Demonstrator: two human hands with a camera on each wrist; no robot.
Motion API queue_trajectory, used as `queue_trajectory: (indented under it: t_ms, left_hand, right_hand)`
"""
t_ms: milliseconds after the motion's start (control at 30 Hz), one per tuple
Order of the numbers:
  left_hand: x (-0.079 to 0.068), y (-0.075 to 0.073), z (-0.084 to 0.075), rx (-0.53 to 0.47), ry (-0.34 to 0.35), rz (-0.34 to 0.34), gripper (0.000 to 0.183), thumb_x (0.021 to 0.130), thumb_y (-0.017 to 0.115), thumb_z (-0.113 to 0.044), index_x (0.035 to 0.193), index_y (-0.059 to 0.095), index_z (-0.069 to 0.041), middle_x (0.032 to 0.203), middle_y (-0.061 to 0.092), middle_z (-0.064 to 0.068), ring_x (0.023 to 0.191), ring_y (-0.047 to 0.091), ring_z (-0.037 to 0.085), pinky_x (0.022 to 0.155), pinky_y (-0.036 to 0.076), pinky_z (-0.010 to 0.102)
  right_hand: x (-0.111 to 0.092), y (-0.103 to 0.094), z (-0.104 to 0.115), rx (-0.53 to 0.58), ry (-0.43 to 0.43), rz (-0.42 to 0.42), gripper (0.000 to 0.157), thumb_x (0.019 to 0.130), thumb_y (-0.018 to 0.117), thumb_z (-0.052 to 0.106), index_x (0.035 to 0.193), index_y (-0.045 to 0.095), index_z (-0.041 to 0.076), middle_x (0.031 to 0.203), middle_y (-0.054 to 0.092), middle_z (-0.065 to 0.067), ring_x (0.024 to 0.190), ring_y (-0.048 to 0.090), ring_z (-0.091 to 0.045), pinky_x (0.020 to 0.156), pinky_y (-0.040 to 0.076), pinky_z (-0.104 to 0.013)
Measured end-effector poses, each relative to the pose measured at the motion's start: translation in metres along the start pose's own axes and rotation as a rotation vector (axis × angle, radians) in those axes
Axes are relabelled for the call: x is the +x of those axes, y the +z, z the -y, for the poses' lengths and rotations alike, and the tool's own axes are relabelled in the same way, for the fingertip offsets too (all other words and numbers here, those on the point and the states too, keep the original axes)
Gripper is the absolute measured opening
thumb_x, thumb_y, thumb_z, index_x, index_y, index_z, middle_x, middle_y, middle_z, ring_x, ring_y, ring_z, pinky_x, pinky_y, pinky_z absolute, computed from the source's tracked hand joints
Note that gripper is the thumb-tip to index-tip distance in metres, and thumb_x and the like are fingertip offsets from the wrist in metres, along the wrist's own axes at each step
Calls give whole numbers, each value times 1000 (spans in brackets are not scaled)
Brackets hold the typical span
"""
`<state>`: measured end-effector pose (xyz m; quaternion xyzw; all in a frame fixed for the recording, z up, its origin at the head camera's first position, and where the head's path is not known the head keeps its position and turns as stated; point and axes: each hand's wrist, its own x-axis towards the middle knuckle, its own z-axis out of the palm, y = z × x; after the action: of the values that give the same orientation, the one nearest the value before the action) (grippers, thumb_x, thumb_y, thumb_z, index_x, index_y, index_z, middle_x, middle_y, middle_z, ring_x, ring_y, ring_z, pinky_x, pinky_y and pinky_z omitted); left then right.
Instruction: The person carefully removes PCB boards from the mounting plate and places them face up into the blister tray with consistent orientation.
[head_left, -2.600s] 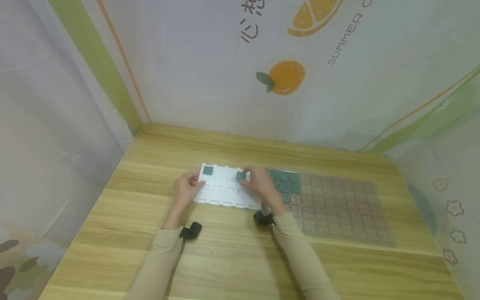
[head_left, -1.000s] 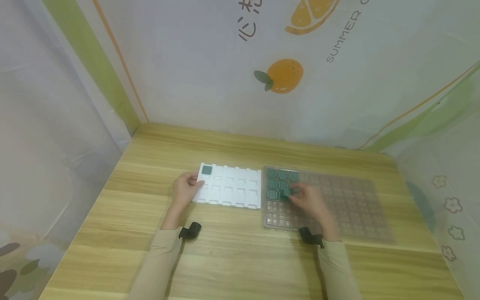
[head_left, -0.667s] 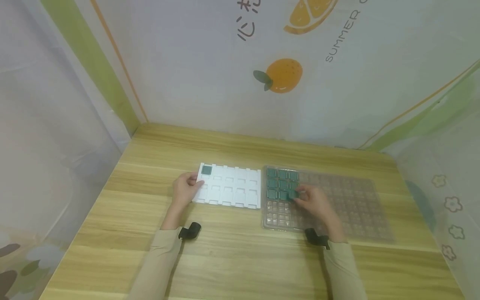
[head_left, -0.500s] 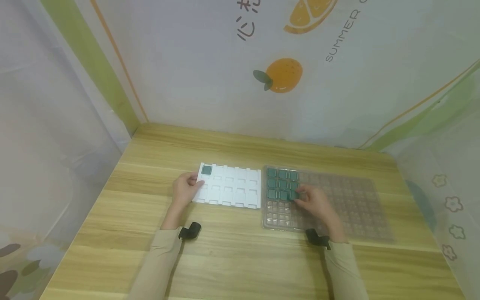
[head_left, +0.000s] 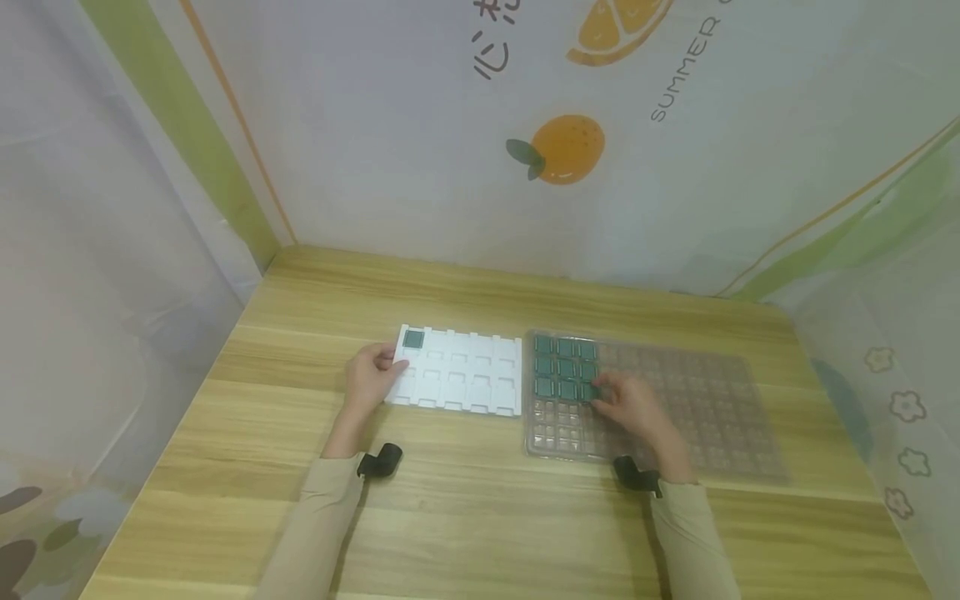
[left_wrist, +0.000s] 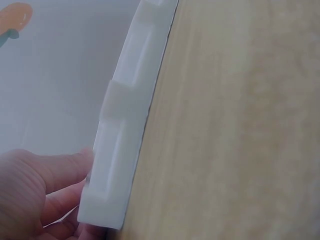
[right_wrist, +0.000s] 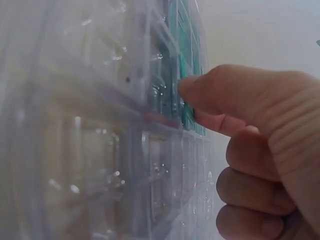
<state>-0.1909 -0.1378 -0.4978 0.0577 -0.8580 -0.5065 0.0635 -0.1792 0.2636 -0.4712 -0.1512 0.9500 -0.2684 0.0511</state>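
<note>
My left hand (head_left: 369, 379) grips the left end of a white tray (head_left: 457, 387) with shallow slots, thumb on top. One green square chip (head_left: 413, 339) sits in that tray's far-left slot. In the left wrist view, the thumb (left_wrist: 70, 170) presses the edge of the white tray (left_wrist: 125, 105). To the right lies a clear plastic tray (head_left: 551, 447) whose far-left compartments hold several green chips (head_left: 566, 367). My right hand (head_left: 633, 408) pinches a green chip (head_left: 587, 391) by its right side at a third-row compartment. The right wrist view shows thumb and forefinger at the chip's edge (right_wrist: 188, 114).
The clear tray's chipless compartments (head_left: 697, 408) stretch to the right and front. Both trays lie on a wooden table (head_left: 450, 517), side by side with a narrow gap between. A fruit-printed curtain (head_left: 420, 167) hangs behind the table. Black wrist cameras (head_left: 381, 461) are strapped to both arms.
My right hand has moved from the white tray to the clear tray with a green chip. That chip, tilted a second ago, now lies nearly level in its compartment. My left hand stays put.
</note>
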Motion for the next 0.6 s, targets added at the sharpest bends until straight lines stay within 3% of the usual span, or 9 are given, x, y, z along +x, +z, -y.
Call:
queue_trajectory:
  t_ms: [600]
  left_hand:
    - [0,0,1,11,-1,-6,32,82,69,-3,110,61,11,99,63,25,86,59,35,77,51,42]
  right_hand:
    - [-1,0,2,-13,21,-6,30,78,72,6,106,62,-2,55,43,3,47,38,-10,41,34,-25]
